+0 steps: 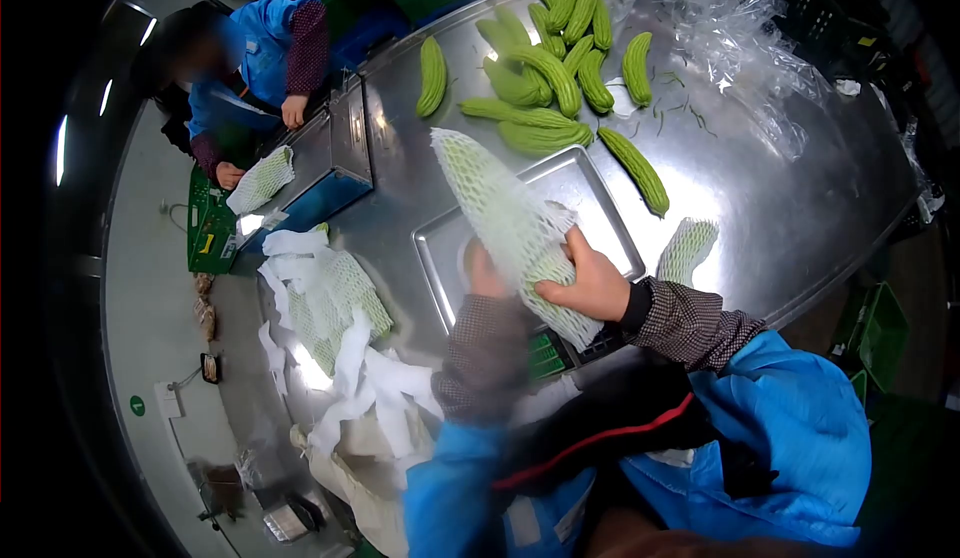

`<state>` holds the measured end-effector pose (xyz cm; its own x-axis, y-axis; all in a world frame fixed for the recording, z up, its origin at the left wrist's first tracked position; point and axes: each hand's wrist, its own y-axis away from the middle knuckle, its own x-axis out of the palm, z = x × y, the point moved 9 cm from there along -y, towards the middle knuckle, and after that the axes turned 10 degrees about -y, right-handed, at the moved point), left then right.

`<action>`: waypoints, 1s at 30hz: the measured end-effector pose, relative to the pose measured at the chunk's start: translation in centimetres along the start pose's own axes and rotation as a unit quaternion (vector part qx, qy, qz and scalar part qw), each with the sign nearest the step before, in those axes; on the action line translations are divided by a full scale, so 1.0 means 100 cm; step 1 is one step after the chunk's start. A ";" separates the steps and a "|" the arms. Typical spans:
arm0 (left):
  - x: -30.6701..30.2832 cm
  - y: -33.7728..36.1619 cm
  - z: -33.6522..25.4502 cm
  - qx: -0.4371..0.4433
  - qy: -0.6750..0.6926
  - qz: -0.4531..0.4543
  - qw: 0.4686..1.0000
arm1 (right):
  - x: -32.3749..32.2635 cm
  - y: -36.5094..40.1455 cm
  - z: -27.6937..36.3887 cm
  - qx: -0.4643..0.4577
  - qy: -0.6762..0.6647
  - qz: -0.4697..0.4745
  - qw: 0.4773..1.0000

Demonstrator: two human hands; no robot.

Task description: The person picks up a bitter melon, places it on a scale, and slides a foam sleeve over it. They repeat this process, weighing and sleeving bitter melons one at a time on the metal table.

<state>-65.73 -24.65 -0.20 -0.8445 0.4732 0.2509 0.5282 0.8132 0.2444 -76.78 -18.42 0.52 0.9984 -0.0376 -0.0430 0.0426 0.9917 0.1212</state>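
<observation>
- Right hand [592, 280]: grip closed around the lower part of a gourd in white foam netting [500, 213], thumb across the mesh.
- Left hand [486, 268]: blurred, beside the netted gourd and partly behind it; cannot tell whether its grip is closed.
- Netted gourd held tilted above a metal tray [590, 183], which lies toward the tabletop's [790, 218] near edge.
- Bare green gourds [545, 68] piled beyond the tray, toward the far edge; one single gourd [636, 170] just right of the tray, another [432, 76] apart, by the far-left edge.
- Clear plastic sheeting [725, 43] crumpled at the far-right corner.
- Small netted piece [688, 248] near the near edge, right of the tray.
- Left of the tray: heaped netting [335, 303], green showing through; white strips [392, 383] trail toward the near-left corner.
- Co-worker [262, 53] upper left, one hand by another netted item [262, 180].
</observation>
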 end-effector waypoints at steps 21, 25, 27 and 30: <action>-0.004 0.053 0.059 -0.097 0.124 -0.035 0.987 | 0.003 0.020 0.103 -0.439 0.270 -0.011 0.857; -0.011 0.055 0.045 -0.087 0.111 -0.112 0.984 | 0.026 0.059 0.089 -0.434 0.292 0.033 0.852; -0.015 0.058 0.037 -0.079 0.090 -0.183 0.976 | 0.018 0.041 0.068 -0.268 0.240 0.020 0.933; -0.018 0.055 0.034 0.023 0.057 -0.182 0.981 | 0.028 0.035 0.022 0.017 0.061 0.128 0.990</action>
<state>-61.56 -19.88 -2.48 -0.9599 0.1096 0.2580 0.1865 0.9370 0.2955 -73.76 -15.28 3.01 0.9649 0.2307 -0.1257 -0.2072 0.9624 0.1758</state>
